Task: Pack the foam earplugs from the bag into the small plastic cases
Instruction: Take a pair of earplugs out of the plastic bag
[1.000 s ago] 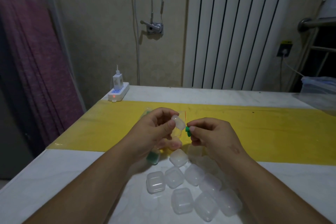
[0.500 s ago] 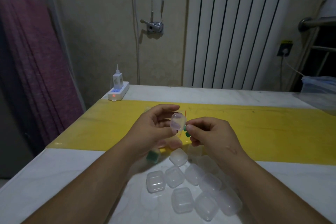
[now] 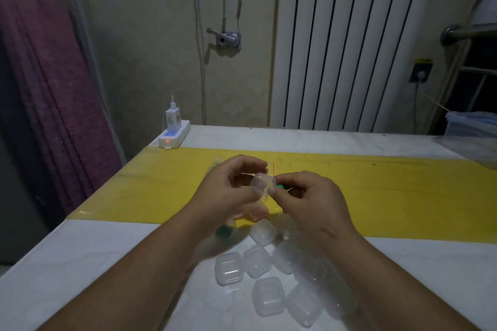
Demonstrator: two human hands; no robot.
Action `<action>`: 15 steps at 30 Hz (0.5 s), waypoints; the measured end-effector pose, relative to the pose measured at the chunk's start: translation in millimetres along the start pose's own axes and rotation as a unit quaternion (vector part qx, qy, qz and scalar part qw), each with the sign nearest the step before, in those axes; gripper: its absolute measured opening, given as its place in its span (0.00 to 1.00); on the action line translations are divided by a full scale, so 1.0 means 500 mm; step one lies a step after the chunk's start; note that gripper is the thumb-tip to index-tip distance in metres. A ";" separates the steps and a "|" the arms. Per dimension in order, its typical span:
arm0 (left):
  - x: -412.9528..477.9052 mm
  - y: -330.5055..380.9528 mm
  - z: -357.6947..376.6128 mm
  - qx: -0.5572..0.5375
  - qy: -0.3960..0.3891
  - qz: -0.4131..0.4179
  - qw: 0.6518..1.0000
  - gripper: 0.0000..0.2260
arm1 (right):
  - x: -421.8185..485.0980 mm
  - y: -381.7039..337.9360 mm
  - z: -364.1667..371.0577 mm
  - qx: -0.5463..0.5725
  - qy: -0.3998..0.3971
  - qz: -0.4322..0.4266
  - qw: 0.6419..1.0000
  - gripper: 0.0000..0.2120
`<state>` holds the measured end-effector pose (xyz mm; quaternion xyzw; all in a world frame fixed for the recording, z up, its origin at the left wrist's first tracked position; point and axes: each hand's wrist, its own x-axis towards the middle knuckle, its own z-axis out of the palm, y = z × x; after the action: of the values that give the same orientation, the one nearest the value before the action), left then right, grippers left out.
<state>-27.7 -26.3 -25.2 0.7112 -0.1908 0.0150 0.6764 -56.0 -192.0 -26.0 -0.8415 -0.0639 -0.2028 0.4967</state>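
Head view: the clear case (image 3: 262, 183) had turned its rounded face toward the camera within the last second, and the gap between it and the green earplug (image 3: 281, 187) had closed. The left hand (image 3: 228, 191) pinched the case between thumb and fingertips above the near half of the yellow strip (image 3: 376, 183). The right hand (image 3: 309, 201) pinched the earplug between thumb and forefinger, its thumb tip now touching the case and its other fingers curled under. The earplug showed just past the case's right side. Whether the lid stood open could not be told, but the plug looked about to go in, so this case's filling was probably under way.

The bag (image 3: 215, 163) lay on the strip beyond the left hand, mostly hidden. The spare cases (image 3: 267, 295) sat bunched on the white table (image 3: 80, 263) just nearer than the strip, right under the wrists. One case holding something green (image 3: 223, 231) lay at the strip's near edge. A dropped wrist would likely scatter them.

The table's left edge ran along the strip's left end, with a power strip (image 3: 173, 137) past its far left corner. The freest room for the hands seemed to be rightward along the strip.
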 end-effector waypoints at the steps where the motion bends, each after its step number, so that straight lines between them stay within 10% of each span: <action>1: -0.002 0.003 0.001 -0.025 -0.006 -0.010 1.000 0.12 | -0.001 -0.001 -0.001 -0.013 0.001 -0.011 1.000 0.02; 15: -0.003 0.011 0.010 -0.001 0.035 0.020 0.999 0.12 | -0.003 -0.011 0.002 0.248 -0.087 0.169 0.950 0.08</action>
<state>-32.1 -30.9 -20.6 0.7053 -0.1817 0.0530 0.6832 -58.6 -188.3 -22.5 -0.7049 -0.0118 -0.0192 0.7089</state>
